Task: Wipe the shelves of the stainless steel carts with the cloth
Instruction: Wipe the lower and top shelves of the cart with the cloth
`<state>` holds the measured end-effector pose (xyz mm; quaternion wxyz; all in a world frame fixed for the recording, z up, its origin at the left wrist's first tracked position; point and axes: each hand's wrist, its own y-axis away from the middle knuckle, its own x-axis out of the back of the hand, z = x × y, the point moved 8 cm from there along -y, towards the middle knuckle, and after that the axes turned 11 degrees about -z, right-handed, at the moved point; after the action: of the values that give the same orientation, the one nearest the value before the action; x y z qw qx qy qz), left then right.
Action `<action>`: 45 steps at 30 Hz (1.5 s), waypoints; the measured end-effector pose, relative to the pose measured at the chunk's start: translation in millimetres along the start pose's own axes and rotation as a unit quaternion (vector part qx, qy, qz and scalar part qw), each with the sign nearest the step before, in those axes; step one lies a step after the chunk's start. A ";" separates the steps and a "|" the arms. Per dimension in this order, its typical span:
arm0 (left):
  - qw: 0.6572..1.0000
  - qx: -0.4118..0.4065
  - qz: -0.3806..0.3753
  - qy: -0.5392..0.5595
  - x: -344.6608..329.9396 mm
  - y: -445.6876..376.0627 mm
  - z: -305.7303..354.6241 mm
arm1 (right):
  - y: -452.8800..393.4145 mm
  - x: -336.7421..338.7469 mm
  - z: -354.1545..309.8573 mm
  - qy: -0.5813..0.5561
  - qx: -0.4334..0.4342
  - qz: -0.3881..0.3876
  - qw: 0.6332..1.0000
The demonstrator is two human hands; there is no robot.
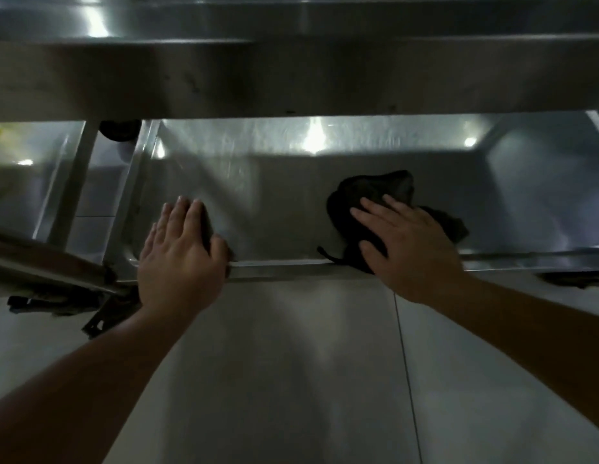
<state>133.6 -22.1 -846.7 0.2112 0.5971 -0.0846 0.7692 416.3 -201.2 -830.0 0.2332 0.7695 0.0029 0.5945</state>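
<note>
A dark crumpled cloth (pixel 388 192) lies on the lower shelf (pixel 274 202) of a stainless steel cart, close to the shelf's front rim. My right hand (pixel 408 242) presses flat on the cloth with straight, spread fingers. My left hand (pixel 180 252) rests on the front rim near the shelf's left corner, fingers extended onto the shelf, thumb along the rim. The upper shelf (pixel 291 75) of the cart spans the top of the view and hides the back of the lower shelf.
A second steel cart (pixel 30 169) stands to the left, with a black caster (pixel 119 130) between the two. A slanted metal bar with dark fittings (pixel 57 279) sits at lower left. Pale floor tiles (pixel 291 363) lie below the shelf rim.
</note>
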 end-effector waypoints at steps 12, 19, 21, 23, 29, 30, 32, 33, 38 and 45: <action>1.000 0.004 -0.020 -0.015 4.8 -8.0 -3.7 | 22.6 2.7 52.7 0.018 0.076 0.014 0.997; 0.999 0.006 -0.035 -0.022 5.7 -6.9 -0.1 | 105.5 25.4 296.7 -0.046 -0.194 0.135 0.971; 0.999 0.007 -0.033 -0.025 6.2 -3.4 3.8 | 114.6 24.1 341.5 -0.071 -0.289 0.125 0.946; 0.999 0.012 -0.030 -0.031 7.0 -0.7 5.8 | 105.6 19.7 340.9 -0.085 -0.341 0.114 0.929; 0.999 0.019 -0.038 -0.031 4.7 -0.3 7.6 | 82.9 4.4 184.1 -0.025 -0.183 0.212 0.960; 0.998 0.018 -0.042 -0.031 4.1 -1.2 7.2 | 81.8 -1.3 150.1 -0.012 -0.135 0.228 0.964; 0.998 0.016 -0.046 -0.028 3.5 -2.8 6.6 | 72.7 -14.0 86.8 0.014 -0.045 0.232 0.972; 0.998 0.016 -0.048 -0.027 3.6 -3.3 6.7 | 66.3 -18.8 58.4 0.032 0.000 0.230 0.973; 0.996 0.009 -0.077 -0.033 2.0 -2.7 9.7 | 37.2 -11.3 -45.6 0.060 0.205 0.198 0.957; 0.984 0.003 -0.157 -0.081 5.6 -10.1 13.0 | 39.7 9.6 -122.9 0.113 0.390 0.070 0.911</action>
<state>148.3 -16.7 -839.1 0.3200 0.6639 -0.0044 0.6758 295.7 -190.2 -784.1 -0.1291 0.7254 0.2070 0.6437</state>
